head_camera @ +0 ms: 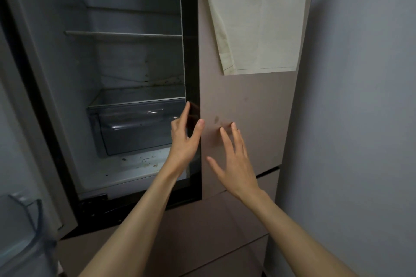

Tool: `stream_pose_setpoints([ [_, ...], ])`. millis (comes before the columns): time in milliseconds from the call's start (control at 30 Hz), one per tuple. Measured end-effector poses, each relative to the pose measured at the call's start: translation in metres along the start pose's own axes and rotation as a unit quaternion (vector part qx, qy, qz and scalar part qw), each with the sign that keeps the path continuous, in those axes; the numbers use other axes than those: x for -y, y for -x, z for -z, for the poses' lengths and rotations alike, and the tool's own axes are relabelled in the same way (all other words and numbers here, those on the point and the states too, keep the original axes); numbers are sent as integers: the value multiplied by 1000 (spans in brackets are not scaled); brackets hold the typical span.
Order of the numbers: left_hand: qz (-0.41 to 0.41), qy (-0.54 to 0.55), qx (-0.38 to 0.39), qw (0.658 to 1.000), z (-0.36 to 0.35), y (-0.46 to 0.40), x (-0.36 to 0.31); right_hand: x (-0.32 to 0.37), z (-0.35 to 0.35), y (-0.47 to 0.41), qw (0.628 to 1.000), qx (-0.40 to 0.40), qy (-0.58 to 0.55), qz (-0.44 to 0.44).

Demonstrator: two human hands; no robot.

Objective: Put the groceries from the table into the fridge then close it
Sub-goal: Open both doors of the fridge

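Note:
The fridge (225, 220) stands in front of me with its left door (27, 119) swung open and its right door (247, 101) shut or nearly so. Inside are bare shelves (123, 35) and a clear crisper drawer (139, 128). No groceries are in view. My left hand (184, 139) pinches the black inner edge of the right door, fingers on the inside and thumb on the front. My right hand (236, 164) is spread flat, its fingertips touching the right door's beige front.
Two sheets of paper (258, 18) hang on the right door. A clear door bin (24, 231) juts out at lower left. Beige drawer fronts (202, 254) lie below the doors. A pale wall (360, 119) is close on the right.

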State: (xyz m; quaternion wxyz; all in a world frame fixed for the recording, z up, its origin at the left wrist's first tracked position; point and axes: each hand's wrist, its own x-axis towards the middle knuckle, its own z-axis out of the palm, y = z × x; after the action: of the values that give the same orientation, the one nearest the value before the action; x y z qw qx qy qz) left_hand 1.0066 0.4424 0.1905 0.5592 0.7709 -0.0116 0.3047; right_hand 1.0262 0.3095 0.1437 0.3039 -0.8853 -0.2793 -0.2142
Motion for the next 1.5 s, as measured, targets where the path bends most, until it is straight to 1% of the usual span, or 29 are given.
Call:
stream_pose_setpoints([
  [133, -46, -20, -15, 999, -12, 26, -5, -11, 19, 22, 999, -24, -41, 7],
  [200, -72, -30, -37, 996, -24, 42, -13, -19, 33, 36, 997, -30, -65, 14],
  [333, -136, -87, -80, 984, -52, 75, -31, -39, 63, 66, 996, -10, -84, 15],
  [400, -160, -104, -76, 979, -68, 91, -40, -49, 77, 80, 996, -8, -84, 17],
  [500, -189, -125, -48, 973, -92, 116, -51, -63, 99, 100, 996, -25, -89, 3],
  [600, -220, -136, -5, 966, -109, 135, -60, -82, 118, 118, 994, -45, -97, -32],
  [700, -252, -154, 43, 954, -125, 145, -71, -103, 135, 129, 986, -74, -114, -99],
  [733, -263, -165, 45, 949, -131, 147, -74, -107, 140, 131, 981, -90, -121, -118],
  [800, -280, -188, 20, 941, -143, 151, -78, -112, 152, 134, 973, -131, -131, -136],
  [833, -281, -198, 5, 939, -148, 152, -79, -113, 159, 136, 972, -150, -126, -133],
  [900, -267, -222, -7, 938, -156, 149, -80, -113, 171, 137, 976, -170, -81, -107],
  [933, -254, -239, 3, 937, -160, 146, -79, -114, 177, 138, 980, -171, -52, -91],
  [1000, -229, -284, 60, 929, -168, 138, -75, -119, 184, 136, 986, -152, -10, -74],
  [1067, -234, -321, 128, 909, -177, 130, -70, -127, 187, 132, 987, -135, 8, -85],
  [1133, -248, -338, 164, 893, -188, 125, -70, -139, 189, 127, 984, -141, 14, -106],
  [1267, -285, -362, 165, 872, -212, 120, -78, -157, 195, 116, 972, -187, 24, -139],
  [1333, -300, -372, 176, 861, -225, 114, -81, -166, 200, 108, 965, -207, 9, -163],
  [1433, -305, -383, 201, 848, -244, 100, -84, -180, 205, 100, 956, -223, -21, -191],
  [1500, -310, -388, 214, 841, -255, 93, -87, -190, 206, 99, 956, -226, -33, -185],
])
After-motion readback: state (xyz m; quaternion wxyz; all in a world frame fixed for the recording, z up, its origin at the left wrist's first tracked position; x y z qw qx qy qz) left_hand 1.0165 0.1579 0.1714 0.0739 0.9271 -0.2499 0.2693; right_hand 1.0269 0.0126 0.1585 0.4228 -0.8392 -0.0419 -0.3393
